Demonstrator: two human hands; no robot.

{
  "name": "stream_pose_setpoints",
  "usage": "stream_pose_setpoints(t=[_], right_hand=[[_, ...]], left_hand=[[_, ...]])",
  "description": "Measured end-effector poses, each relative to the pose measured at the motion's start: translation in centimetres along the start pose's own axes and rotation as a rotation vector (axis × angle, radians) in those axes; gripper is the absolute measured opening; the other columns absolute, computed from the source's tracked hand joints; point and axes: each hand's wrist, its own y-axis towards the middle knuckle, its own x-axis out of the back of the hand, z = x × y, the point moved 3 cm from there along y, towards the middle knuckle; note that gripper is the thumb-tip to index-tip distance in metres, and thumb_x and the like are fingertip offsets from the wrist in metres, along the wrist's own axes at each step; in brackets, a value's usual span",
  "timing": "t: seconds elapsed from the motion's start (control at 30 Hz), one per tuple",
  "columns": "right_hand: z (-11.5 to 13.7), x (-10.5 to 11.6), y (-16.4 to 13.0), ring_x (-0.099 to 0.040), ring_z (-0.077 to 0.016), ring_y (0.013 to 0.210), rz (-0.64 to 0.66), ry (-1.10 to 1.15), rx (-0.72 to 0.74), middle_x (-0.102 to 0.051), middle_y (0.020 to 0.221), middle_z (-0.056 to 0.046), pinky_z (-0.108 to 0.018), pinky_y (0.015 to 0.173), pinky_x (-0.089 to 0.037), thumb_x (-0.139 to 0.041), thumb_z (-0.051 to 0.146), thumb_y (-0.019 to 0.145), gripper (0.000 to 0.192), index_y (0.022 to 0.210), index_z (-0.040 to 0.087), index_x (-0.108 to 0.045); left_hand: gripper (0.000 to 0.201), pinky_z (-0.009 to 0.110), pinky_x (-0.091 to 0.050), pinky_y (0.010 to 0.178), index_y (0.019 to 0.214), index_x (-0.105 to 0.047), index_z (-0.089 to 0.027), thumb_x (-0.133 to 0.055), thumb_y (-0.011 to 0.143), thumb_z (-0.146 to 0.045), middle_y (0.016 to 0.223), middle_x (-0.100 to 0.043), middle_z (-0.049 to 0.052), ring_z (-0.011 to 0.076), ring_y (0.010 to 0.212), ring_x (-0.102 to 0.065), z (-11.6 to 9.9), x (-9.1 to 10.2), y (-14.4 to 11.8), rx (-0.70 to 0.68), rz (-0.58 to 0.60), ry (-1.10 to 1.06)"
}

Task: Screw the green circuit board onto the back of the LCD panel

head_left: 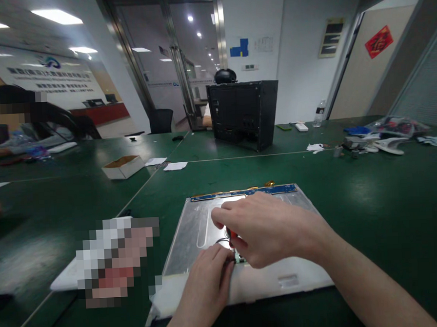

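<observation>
A flat metal-backed panel (179, 248), like the rear of a display, lies on the table, with a blue circuit strip (289, 188) along its far edge. My right hand (266, 229) is over its middle, fingers wrapped round a screwdriver with a red and black handle (233, 235); its tip is hidden. My left hand (209, 273) rests on the panel's near part, thumb and fingers closed beside a small green circuit board (239, 257). A dark wire (222, 240) loops beside the fingertips. What the left fingers pinch, if anything, is hidden.
Left of the panel lies a white object with a blurred-out top (63, 279). Farther back are an open cardboard box (121, 169), paper slips (175, 166) and a black computer case (237, 111). Plastic bags and parts (385, 135) lie right. Another person (36, 114) sits left.
</observation>
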Motion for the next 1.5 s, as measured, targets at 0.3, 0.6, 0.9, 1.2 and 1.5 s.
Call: stream_pose_setpoints(t=[0.3, 0.6, 0.9, 1.2, 1.5], right_hand=[[-0.2, 0.3, 0.5, -0.063, -0.0195, 0.069, 0.035, -0.050, -0.078, -0.069, 0.080, -0.004, -0.028, 0.050, -0.031, -0.054, 0.033, 0.086, 0.017, 0.095, 0.019, -0.055], [0.1, 0.1, 0.0, -0.061, -0.0183, 0.071, 0.022, -0.008, -0.036, -0.068, 0.090, -0.005, -0.028, 0.050, -0.031, -0.057, 0.024, 0.079, 0.022, 0.101, 0.018, -0.053], [-0.4, 0.1, 0.0, -0.062, -0.0196, 0.070, 0.016, -0.042, -0.079, -0.069, 0.084, -0.006, -0.028, 0.050, -0.030, -0.056, 0.028, 0.081, 0.018, 0.096, 0.018, -0.056], [-0.1, 0.2, 0.5, -0.061, -0.0170, 0.067, 0.026, -0.043, -0.074, -0.069, 0.083, -0.005, -0.027, 0.047, -0.028, -0.056, 0.022, 0.082, 0.010, 0.090, 0.017, -0.059], [-0.1, 0.2, 0.3, -0.059, -0.0160, 0.066, 0.023, 0.015, -0.016, -0.069, 0.084, -0.004, -0.027, 0.048, -0.028, -0.058, 0.026, 0.078, 0.013, 0.087, 0.016, -0.060]], left_hand=[[0.017, 0.036, -0.048, 0.073, 0.088, -0.060, -0.020, -0.044, 0.088, -0.018, 0.091, -0.065, 0.008, 0.0239, 0.084, -0.061, 0.0, 0.0, -0.1, 0.010, -0.007, -0.015], [0.017, 0.037, -0.049, 0.075, 0.088, -0.060, -0.020, -0.044, 0.087, -0.019, 0.091, -0.065, 0.009, 0.0252, 0.086, -0.060, 0.0, 0.0, 0.0, 0.017, 0.018, -0.023], [0.015, 0.035, -0.049, 0.071, 0.085, -0.060, -0.021, -0.045, 0.086, -0.020, 0.087, -0.065, 0.008, 0.0239, 0.082, -0.061, -0.2, 0.2, 0.1, 0.010, -0.013, -0.007], [0.017, 0.035, -0.049, 0.072, 0.086, -0.060, -0.021, -0.043, 0.088, -0.020, 0.087, -0.064, 0.008, 0.0240, 0.083, -0.061, -0.2, 0.2, 0.0, 0.012, -0.002, -0.011], [0.018, 0.036, -0.048, 0.071, 0.089, -0.060, -0.020, -0.042, 0.087, -0.018, 0.091, -0.065, 0.009, 0.0248, 0.085, -0.061, -0.1, 0.3, 0.0, -0.008, -0.004, -0.005]])
